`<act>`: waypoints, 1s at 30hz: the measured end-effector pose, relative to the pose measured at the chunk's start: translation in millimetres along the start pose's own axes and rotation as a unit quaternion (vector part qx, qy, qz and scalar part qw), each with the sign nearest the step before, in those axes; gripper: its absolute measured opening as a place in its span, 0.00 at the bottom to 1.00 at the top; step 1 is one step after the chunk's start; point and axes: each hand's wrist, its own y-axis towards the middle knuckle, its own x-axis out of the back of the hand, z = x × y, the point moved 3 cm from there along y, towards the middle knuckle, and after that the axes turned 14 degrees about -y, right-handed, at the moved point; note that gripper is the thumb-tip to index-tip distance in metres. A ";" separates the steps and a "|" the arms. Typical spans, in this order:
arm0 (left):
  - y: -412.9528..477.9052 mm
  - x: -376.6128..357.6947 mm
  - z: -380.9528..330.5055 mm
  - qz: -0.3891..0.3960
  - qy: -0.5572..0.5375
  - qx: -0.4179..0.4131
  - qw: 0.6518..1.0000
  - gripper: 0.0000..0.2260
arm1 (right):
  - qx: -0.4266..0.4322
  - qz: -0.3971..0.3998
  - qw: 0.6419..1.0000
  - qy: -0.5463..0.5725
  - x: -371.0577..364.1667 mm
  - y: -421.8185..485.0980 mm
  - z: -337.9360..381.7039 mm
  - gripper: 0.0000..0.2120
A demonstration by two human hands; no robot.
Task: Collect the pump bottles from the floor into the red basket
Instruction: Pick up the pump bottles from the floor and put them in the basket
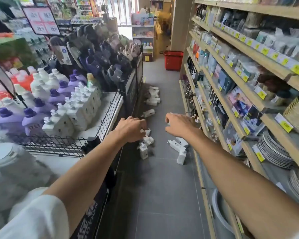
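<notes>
Your left grip (131, 129), right grip (178, 125): curled, contents unclear. Pump bottles (143, 152) on floor (162, 187) beneath both. Narrow aisle: shelves (219, 100) right of grips, surface (109, 104) left; red basket (173, 61) far ahead.

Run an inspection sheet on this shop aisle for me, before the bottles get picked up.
Surface: grey tiled floor.
Job's things: white pump bottles lie scattered by the left display, beside the right shelving and farther along; red basket stands far down the aisle.
Clutter: grey tub low at the right shelving.
Hands: left hand and right hand reach forward, fingers curled; whether they hold anything, cannot tell.
Cables: nothing seen.
Surroundings: right shelving holds packaged goods and plates; left display holds bottles; slippers beyond.
</notes>
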 end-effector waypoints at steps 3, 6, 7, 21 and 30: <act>28.0 -1.8 15.5 0.015 0.002 0.013 1.000 0.14 | 0.001 0.015 1.000 -0.015 -3.7 28.2 -0.2 0.12; 64.6 -0.8 37.7 0.035 -0.005 0.017 0.999 0.14 | 0.006 0.028 0.999 -0.021 -9.4 65.6 4.4 0.11; 78.9 -1.0 47.7 0.032 -0.005 0.016 0.999 0.15 | 0.006 0.021 1.000 -0.019 -11.4 80.1 5.1 0.11; 224.3 -21.2 147.3 0.059 -0.071 0.045 0.995 0.15 | -0.004 0.019 1.000 0.012 -50.3 227.7 14.7 0.13; 321.4 -34.9 167.3 0.053 -0.081 0.079 0.992 0.14 | 0.008 0.017 0.999 0.028 -67.6 330.7 -24.8 0.09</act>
